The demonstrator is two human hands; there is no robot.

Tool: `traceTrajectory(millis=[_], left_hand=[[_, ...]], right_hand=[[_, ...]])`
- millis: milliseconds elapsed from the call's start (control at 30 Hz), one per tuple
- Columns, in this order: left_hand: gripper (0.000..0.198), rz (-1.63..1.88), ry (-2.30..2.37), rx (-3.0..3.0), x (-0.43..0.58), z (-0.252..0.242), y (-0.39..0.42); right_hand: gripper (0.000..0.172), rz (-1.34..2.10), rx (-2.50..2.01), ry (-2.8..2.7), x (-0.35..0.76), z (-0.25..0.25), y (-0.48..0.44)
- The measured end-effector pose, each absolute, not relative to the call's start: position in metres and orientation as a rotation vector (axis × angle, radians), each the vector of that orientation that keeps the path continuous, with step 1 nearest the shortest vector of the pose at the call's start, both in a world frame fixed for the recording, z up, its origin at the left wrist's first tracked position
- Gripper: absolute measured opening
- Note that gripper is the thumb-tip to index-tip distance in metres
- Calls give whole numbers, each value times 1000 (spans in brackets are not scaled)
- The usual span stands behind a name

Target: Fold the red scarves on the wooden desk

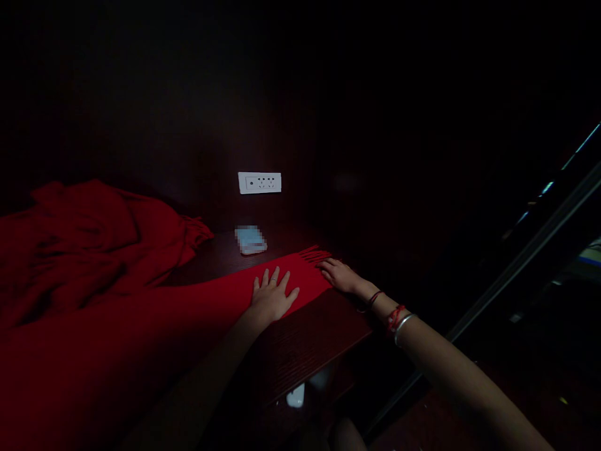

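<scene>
A long red scarf (206, 300) with fringed ends lies along a dark wooden tabletop, its near strip smoothed out toward the right. Flat on that strip, fingers spread, rests my left hand (273, 297). At the fringed right end, my right hand (339, 274) lies with its fingers stretched over the scarf's edge and tassels; its thumb is hard to see. The rest of the red cloth (98, 219) is heaped in loose folds at the left, with a bit of fringe showing.
A light blue, pixelated flat object (251, 240) lies behind the scarf. On the dark back wall is a white socket panel (260, 183). The wooden tabletop (323, 332) ends at a front edge, with a white object (295, 396) below it. Surroundings are very dark.
</scene>
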State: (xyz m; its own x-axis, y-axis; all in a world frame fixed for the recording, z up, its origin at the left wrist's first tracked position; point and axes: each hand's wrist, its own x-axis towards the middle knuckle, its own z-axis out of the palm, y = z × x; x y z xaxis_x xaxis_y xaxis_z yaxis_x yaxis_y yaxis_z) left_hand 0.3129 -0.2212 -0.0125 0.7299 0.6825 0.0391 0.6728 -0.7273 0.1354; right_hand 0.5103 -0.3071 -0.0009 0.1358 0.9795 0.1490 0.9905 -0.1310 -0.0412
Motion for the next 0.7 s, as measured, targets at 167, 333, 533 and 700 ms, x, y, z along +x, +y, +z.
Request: traceTrajectory(millis=[167,333,533,700], left_hand=[[66,90,1096,2801,312,-12,-220],[65,103,1088,2804,313,-12,-221],[65,103,1096,2789,312,-9,-223],[66,96,1084,2786,311,-7,-223]], right_hand=[[40,-182,-2414,-1782,510,-6,-316],[43,-302,-2199,-1828,482,6,-325],[58,82,-2592,-1692,499,-8,-332],[57,-121,-2717,-1495,504,0,-331]])
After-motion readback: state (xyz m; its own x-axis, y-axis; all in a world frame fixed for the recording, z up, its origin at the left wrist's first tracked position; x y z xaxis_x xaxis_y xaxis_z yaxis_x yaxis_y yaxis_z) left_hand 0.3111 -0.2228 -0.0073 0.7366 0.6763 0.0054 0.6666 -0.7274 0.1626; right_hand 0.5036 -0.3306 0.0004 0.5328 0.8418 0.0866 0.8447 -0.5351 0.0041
